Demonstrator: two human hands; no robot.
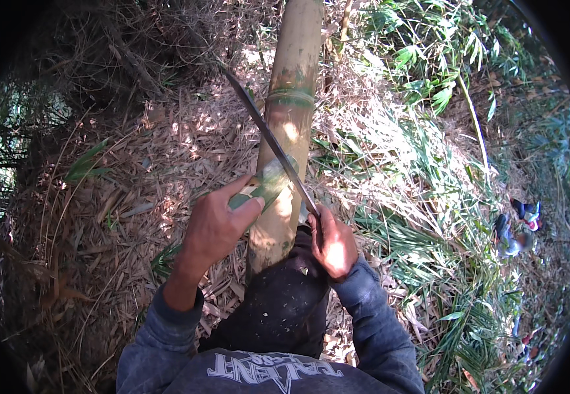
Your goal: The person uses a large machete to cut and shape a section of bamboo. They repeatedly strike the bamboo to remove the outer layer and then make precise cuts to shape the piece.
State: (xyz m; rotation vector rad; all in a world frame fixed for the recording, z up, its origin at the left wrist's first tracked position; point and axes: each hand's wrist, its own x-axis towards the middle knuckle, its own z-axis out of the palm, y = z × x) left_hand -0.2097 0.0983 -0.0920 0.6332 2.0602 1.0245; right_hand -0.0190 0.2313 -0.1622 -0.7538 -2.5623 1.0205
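A thick bamboo pole runs from the top of the view down to my dark-trousered leg. My right hand is wrapped round the near end of a long machete, whose dark, narrow blade slants up and left across the pole. Between the fingers and thumb of my left hand is a green bamboo piece, pale and whitish near its far end. That far end lies over the pole and meets the blade, or nearly so; exact contact is unclear. My fingers partly hide its near end.
Dry bamboo leaves cover the ground. Tangled thin branches stand at the far left, and leafy green bamboo shoots at the far right. A thin stalk leans there. Another person is at the right edge.
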